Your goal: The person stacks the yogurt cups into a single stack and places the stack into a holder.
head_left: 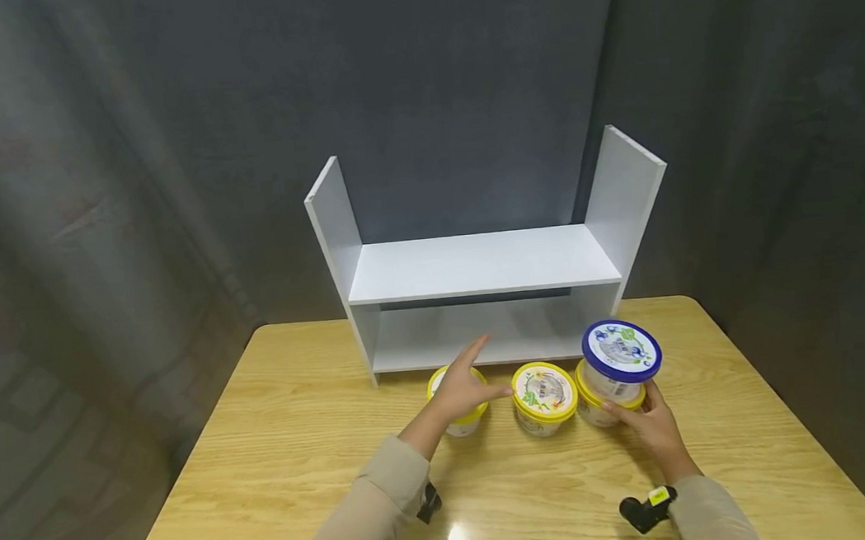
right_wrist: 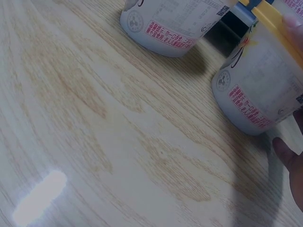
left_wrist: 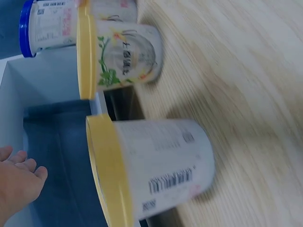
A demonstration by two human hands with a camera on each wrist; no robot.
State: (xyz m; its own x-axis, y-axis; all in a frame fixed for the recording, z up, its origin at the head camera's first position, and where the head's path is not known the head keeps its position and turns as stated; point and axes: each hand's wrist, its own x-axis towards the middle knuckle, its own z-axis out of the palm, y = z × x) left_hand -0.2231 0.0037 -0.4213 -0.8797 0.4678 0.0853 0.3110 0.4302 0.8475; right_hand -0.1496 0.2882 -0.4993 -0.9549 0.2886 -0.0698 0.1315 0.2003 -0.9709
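My right hand [head_left: 660,431] grips a yellow-lidded tub [head_left: 594,413] at the right, its thumb at the lid. On that lid sits a blue-lidded tub [head_left: 622,351] printed with blueberries. My left hand [head_left: 458,394], fingers extended and thumb spread, hovers over another yellow-lidded tub [head_left: 468,427] and partly hides it. In the left wrist view those fingers [left_wrist: 21,172] are apart from the lid. Between the hands stands a third yellow-lidded tub [head_left: 544,392] with a flower-and-leaf print; the left thumb tip lies close to its rim.
Behind the tubs stands a white two-tier shelf [head_left: 482,264] with tall side panels. It rests on a light wood table [head_left: 302,443], with dark grey curtains [head_left: 459,95] at the back and sides. A black wrist camera [head_left: 648,510] is at the right sleeve.
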